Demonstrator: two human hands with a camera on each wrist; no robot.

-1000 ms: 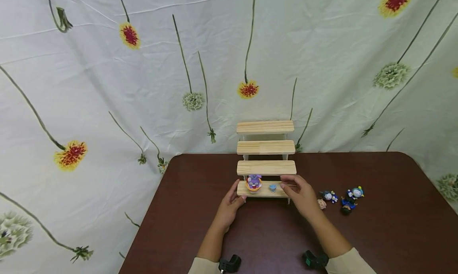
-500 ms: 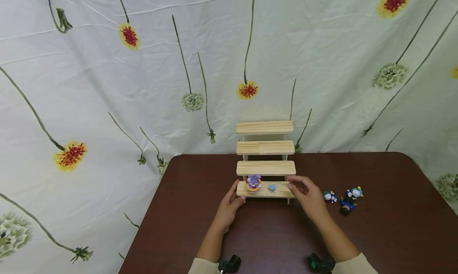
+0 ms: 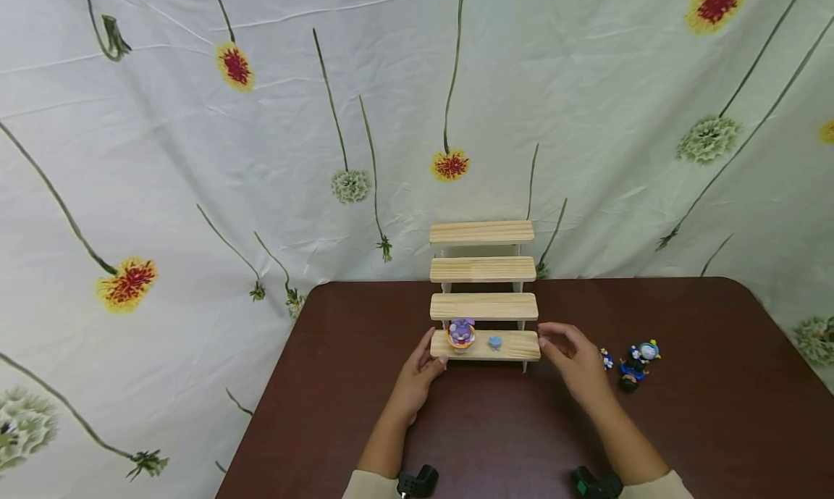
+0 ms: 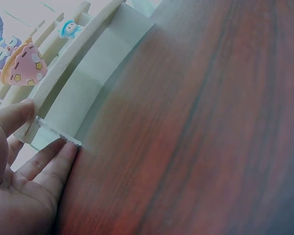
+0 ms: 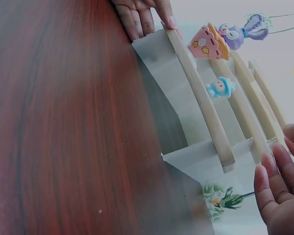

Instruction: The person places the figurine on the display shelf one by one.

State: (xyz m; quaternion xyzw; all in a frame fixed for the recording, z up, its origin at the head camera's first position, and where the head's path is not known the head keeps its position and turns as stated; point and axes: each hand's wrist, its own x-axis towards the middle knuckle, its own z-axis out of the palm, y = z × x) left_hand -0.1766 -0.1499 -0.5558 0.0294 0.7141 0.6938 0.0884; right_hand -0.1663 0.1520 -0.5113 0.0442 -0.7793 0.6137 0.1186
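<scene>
Bracing the wooden stepped stand [image 3: 483, 307] at its left end, the left hand [image 3: 417, 376] is seen with straight fingers [image 4: 54, 164] against the side panel and the thumb laid on the lowest step's edge; nothing is gripped. The stand is placed near the middle of the dark table [image 3: 704, 426], close to the flowered cloth [image 3: 195, 158] behind it. On the lowest step [image 3: 515, 347] a purple rabbit figure in an orange cup [image 3: 461, 333] is set towards the left, and a small blue figure [image 3: 495, 342] stands just beside it, apart. The right hand [image 3: 573, 361] is held empty and relaxed just off the stand's right end, fingers loosely extended; contact with the step probably does not occur, though the head view is too small to settle this. A cluster of small figures [image 3: 635, 361] lies on the table just beyond that hand. The step in hand is judged to be filling the stand; a reach rightward and a pinch on one figure would be required.
</scene>
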